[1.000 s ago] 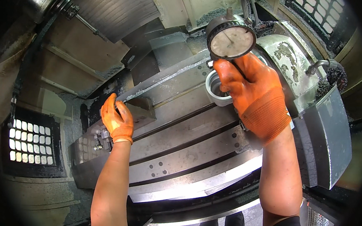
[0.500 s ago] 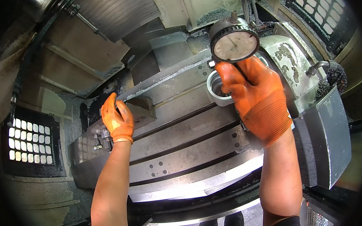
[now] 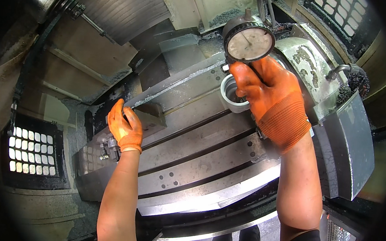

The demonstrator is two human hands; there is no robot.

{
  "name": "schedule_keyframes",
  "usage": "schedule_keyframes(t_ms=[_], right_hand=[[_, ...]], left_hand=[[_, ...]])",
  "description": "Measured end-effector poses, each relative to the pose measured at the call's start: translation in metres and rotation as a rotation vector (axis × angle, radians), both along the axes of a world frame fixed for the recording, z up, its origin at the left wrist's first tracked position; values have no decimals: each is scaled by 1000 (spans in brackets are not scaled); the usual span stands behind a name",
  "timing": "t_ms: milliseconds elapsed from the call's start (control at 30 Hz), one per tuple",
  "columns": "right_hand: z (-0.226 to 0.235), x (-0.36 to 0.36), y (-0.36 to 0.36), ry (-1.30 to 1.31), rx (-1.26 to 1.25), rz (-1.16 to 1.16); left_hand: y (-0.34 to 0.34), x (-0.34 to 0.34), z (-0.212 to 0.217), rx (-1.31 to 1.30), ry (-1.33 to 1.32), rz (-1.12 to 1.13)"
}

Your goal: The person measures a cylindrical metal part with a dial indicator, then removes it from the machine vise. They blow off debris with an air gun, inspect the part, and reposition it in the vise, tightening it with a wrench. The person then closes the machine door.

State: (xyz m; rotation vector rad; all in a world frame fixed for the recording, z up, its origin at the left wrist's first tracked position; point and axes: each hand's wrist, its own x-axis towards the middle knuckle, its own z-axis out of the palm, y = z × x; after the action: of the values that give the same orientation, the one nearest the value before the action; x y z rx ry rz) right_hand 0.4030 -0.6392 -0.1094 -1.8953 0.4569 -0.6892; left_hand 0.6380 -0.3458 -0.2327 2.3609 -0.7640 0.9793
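- The dial gauge (image 3: 249, 44) is up at the far right, face toward the viewer, above the slotted metal worktop (image 3: 191, 146).
- The right hand (image 3: 275, 101), in an orange glove, is closed around the gauge's lower part, just beneath the dial.
- A hollow grey cylinder (image 3: 236, 107) lies just left of that hand, which partly covers it; whether the gauge's lower end reaches inside is hidden.
- The left hand (image 3: 124, 127) is well apart on the left, fingers curled beside a metal block (image 3: 152, 120); whether it grips the block, one cannot tell.
- As for progress, the gauge is already in hand and lifted, not yet set down; what remains beyond that does not show.
- Compared with half a second ago, the dial sits slightly farther and more left; the left hand, block and cylinder look unmoved.
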Motion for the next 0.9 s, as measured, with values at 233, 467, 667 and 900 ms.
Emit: schedule_keyframes(t_ms=[233, 467, 667, 900], right_hand=[[-5, 1, -2, -37, 20, 3], [-3, 2, -2, -63, 80, 2], [15, -3, -1, 137, -95, -67], [17, -11, -11, 92, 101, 163]], left_hand=[[0, -1, 3, 15, -7, 2], [-2, -2, 2, 5, -1, 7], [1, -3, 5, -14, -8, -2], [0, 0, 4, -15, 5, 8]])
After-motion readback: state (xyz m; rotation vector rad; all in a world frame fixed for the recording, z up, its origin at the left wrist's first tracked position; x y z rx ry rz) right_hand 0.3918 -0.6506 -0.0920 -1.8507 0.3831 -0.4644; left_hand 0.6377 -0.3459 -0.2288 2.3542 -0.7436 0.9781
